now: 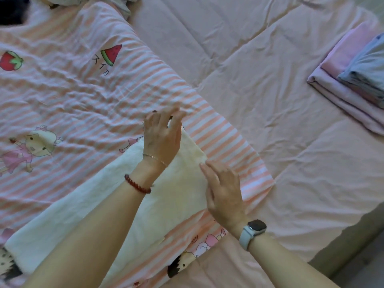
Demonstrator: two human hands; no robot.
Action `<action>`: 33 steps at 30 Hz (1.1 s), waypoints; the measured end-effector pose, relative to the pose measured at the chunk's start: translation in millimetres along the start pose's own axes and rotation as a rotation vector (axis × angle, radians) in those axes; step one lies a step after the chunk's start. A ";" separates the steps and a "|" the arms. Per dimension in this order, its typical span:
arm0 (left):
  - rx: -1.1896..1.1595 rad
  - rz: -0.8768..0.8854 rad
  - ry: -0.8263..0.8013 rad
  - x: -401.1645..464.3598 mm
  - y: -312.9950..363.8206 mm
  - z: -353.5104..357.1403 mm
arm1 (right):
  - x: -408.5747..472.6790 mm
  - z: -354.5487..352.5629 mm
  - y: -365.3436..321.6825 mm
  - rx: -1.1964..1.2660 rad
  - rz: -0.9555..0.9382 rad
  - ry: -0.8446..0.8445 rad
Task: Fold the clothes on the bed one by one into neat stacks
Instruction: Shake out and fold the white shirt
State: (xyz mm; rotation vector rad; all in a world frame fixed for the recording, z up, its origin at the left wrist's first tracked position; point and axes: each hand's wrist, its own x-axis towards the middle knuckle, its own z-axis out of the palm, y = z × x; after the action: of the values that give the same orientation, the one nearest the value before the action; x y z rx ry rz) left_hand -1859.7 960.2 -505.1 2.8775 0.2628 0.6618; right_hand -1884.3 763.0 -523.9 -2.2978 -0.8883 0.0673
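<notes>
A pink sheet (270, 48) covers the bed from about 12 o'clock round to 5 o'clock, creased all over. Over its left half, from 7 to 12 o'clock, spreads a striped pink quilt (72, 90) printed with cartoon girls, a strawberry and a watermelon slice. On that quilt, running from 8 o'clock toward the centre, lies the cream cloth (89, 204), a long folded band whose far end sits just below the middle of the view.

At 3 o'clock, well apart from the hands, rests a stack of folded clothes (342, 80): pale pink pieces beneath, a blue-grey one on top, partly cut off by the frame edge. At 11 to 12 o'clock a grey bunched garment (122, 5) lies at the top edge, with a dark shape beside it too cropped to identify.

The left hand (162, 138) is over the far end of the cream cloth, fingers spread and loosely bent, blurred, gripping nothing; the cloth's end corner lies under its palm, fingertips reaching past onto the quilt. The right hand (224, 190) is at the cloth's 3 o'clock edge, fingers straight and slightly apart, their tips at the cloth's corner; whether they touch it cannot be told. Both forearms cross over the cloth's near portion.

A grey smartwatch (254, 228) sits on the right wrist; a red bead bracelet (137, 185) and a thin chain (154, 157) on the left.
</notes>
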 end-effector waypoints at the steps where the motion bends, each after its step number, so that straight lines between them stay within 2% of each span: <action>1: -0.024 0.076 -0.004 -11.5 0.8 -1.9 | -4.3 3.3 -2.9 -0.048 -0.080 -0.073; 2: -0.030 0.150 -0.059 -22.5 -0.9 -2.6 | -6.6 7.8 -5.8 -0.107 -0.115 -0.150; 4: -0.007 0.226 -0.320 -36.5 -8.0 -0.8 | -7.0 18.6 -7.5 -0.260 -0.109 -0.278; 6: 0.064 0.169 -0.654 -40.0 -21.2 7.5 | -3.9 27.7 -2.3 -0.331 -0.064 -0.384; 8: 0.162 0.084 -0.813 -36.0 -34.3 25.7 | -1.7 35.1 8.3 -0.341 -0.025 -0.447; 10: 0.229 0.014 -0.808 -29.9 -41.1 44.1 | -1.9 41.9 19.3 -0.353 0.001 -0.491; 14: 0.292 -0.087 -0.811 -17.2 -38.0 59.0 | 0.2 48.6 29.4 -0.290 0.004 -0.456; 17: 0.212 -0.189 -0.777 -14.4 -29.1 45.0 | -2.5 40.7 26.7 -0.141 0.104 -0.247; 19: 0.124 -0.270 -0.632 -24.4 -20.8 25.2 | -5.9 31.2 24.4 0.121 0.332 -0.133; 21: 0.063 -0.317 -0.483 -47.1 -6.3 1.2 | -7.1 23.9 24.8 0.376 0.626 -0.177; 22: 0.036 -0.350 -0.459 -61.6 3.0 -10.0 | -5.8 22.2 24.9 0.455 0.746 -0.233; 24: 0.001 -0.422 -0.512 -90.8 21.0 -24.5 | -2.2 22.7 27.5 0.578 0.889 -0.294; 28: 0.056 -0.521 -0.682 -135.4 39.1 -22.8 | 7.1 25.3 26.7 0.721 1.056 -0.317; 33: 0.091 -0.525 -0.748 -148.4 29.4 -10.2 | 9.1 23.2 16.9 0.845 1.055 -0.385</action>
State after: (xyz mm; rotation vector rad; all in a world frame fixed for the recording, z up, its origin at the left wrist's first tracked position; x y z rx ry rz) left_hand -1991.7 901.9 -551.4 2.7053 0.8796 -0.5125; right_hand -1873.8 772.4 -550.4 -1.6821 0.2841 1.1223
